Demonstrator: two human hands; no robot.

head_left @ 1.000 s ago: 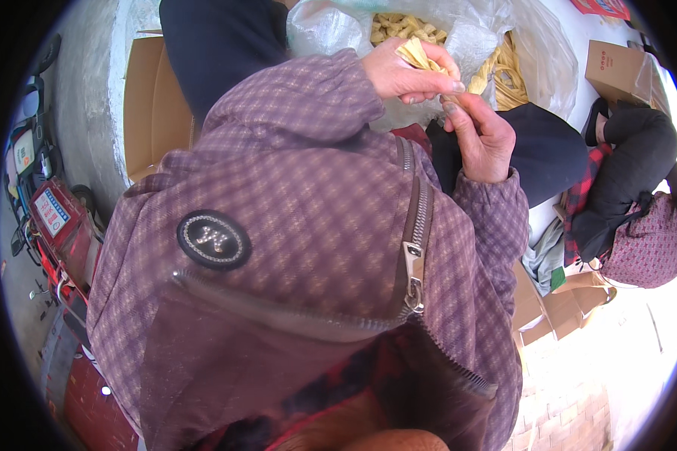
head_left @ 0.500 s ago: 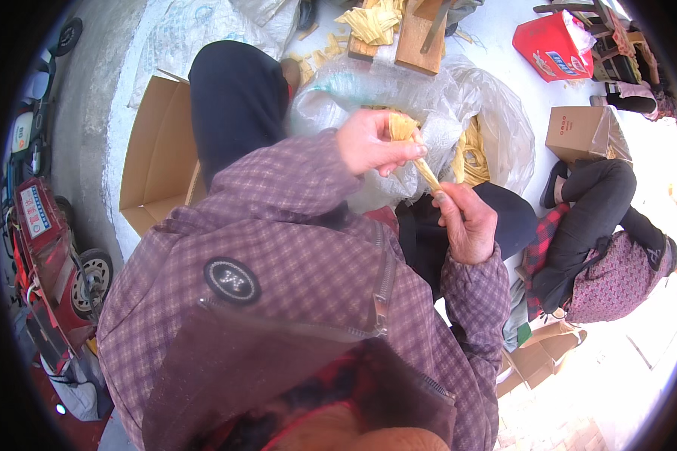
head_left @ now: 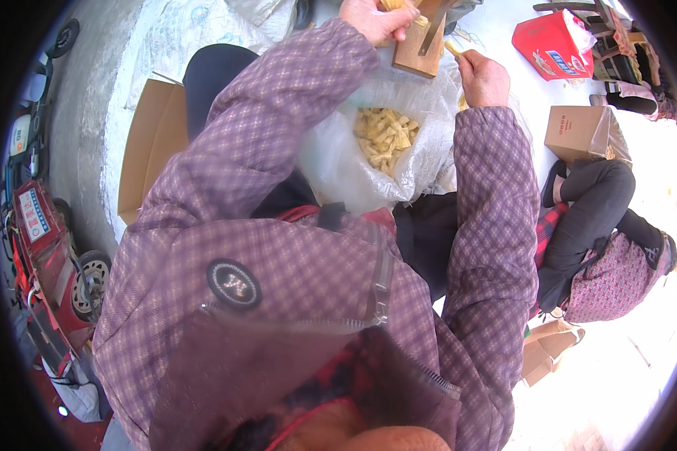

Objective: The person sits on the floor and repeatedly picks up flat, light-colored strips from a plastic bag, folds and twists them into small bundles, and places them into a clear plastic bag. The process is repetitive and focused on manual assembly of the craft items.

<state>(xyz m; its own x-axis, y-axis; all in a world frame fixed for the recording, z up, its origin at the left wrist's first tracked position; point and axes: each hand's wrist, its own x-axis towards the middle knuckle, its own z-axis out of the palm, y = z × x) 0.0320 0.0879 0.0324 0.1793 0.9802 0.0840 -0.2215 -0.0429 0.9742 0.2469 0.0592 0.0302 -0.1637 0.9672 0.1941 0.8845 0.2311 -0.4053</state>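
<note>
My left hand (head_left: 376,21) is at the far edge of the view, its fingers closed on a pale yellow strip bundle (head_left: 396,6). Beside it stands a wooden block (head_left: 417,54) with a dark metal blade (head_left: 433,34) mounted on it. Right of the block, my right hand (head_left: 484,78) pinches the end of another yellow strip (head_left: 453,47). Between my forearms, a translucent plastic bag (head_left: 331,143) gapes around many short yellow pieces (head_left: 386,139). The far part of the left hand's bundle is cut off by the picture's edge.
An open cardboard box (head_left: 152,143) stands by my left knee. White woven sacks (head_left: 203,30) lie at the far left. On the right are a red bag (head_left: 553,46), a closed carton (head_left: 585,133) and a seated person (head_left: 613,263). A red vehicle (head_left: 45,233) is at the far left.
Both hands have moved forward from over the bag to the wooden block and drawn apart. They were together on one yellow bundle. The short pieces in the bag now show.
</note>
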